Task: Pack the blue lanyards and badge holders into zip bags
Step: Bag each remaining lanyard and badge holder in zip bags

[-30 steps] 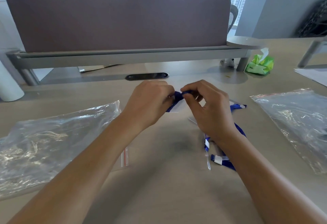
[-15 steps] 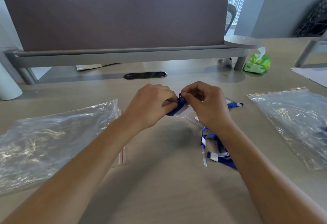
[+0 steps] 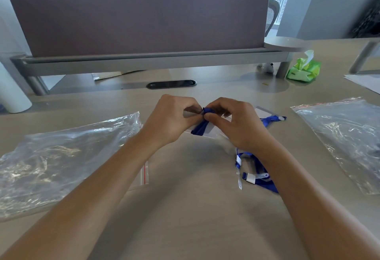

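Observation:
My left hand (image 3: 171, 119) and my right hand (image 3: 234, 123) meet at the middle of the desk and both pinch a bunched blue lanyard (image 3: 201, 126). Under the bunch lies a clear badge holder (image 3: 210, 130), partly hidden by my fingers. More blue lanyard strap with white clips (image 3: 253, 175) lies loose under my right wrist, and another blue end (image 3: 272, 119) pokes out to the right of my right hand. A pile of clear zip bags (image 3: 61, 157) lies at the left.
A second clear zip bag (image 3: 345, 138) lies at the right. A green tissue pack (image 3: 304, 70) stands at the back right, a black cable slot (image 3: 171, 84) sits behind my hands, and a grey-brown divider panel (image 3: 139, 21) closes the desk's far side. A person sits beyond it.
My hands have stayed together on the lanyard, with the fingers working the bunch tighter. The blue bunch now hangs a little lower between them.

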Demonstrator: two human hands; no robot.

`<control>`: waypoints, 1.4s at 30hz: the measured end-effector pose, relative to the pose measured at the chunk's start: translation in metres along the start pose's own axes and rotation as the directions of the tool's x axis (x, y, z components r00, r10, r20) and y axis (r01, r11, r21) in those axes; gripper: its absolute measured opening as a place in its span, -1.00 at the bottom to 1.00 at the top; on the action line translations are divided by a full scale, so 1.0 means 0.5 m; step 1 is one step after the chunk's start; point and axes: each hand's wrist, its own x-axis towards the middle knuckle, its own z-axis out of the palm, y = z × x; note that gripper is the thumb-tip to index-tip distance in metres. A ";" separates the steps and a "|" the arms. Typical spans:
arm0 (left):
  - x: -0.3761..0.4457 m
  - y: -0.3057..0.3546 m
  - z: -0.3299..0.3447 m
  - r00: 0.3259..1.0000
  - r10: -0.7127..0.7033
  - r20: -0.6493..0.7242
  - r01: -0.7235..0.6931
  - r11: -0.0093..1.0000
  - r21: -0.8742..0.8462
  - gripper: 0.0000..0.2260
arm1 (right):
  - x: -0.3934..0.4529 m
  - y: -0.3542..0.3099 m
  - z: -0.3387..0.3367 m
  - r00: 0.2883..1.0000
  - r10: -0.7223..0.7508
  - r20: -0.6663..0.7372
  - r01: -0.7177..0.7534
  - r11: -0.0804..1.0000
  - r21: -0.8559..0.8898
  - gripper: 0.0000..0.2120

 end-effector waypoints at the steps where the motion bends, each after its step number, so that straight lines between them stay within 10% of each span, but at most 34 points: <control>1: -0.002 0.003 -0.003 1.000 -0.013 -0.008 0.013 1.000 -0.024 -0.89 | 0.000 0.000 0.001 1.000 -0.001 -0.008 0.001 1.000 -0.012 -0.87; 25: -0.168 0.053 -0.103 0.951 -0.228 -0.208 0.247 0.966 0.072 -0.81 | -0.033 -0.099 0.033 0.947 -0.273 0.172 0.300 0.941 -0.155 -0.81; 30: -0.236 0.024 -0.141 0.861 -0.361 -0.359 0.426 0.897 0.120 -0.76 | -0.025 -0.099 0.048 0.999 -0.043 -0.001 0.043 0.999 0.011 -0.86; 42: -0.177 -0.036 -0.118 0.769 -0.582 -0.263 0.636 0.657 0.405 -0.59 | -0.022 -0.095 0.095 0.937 0.335 0.098 -0.348 0.875 0.336 -0.90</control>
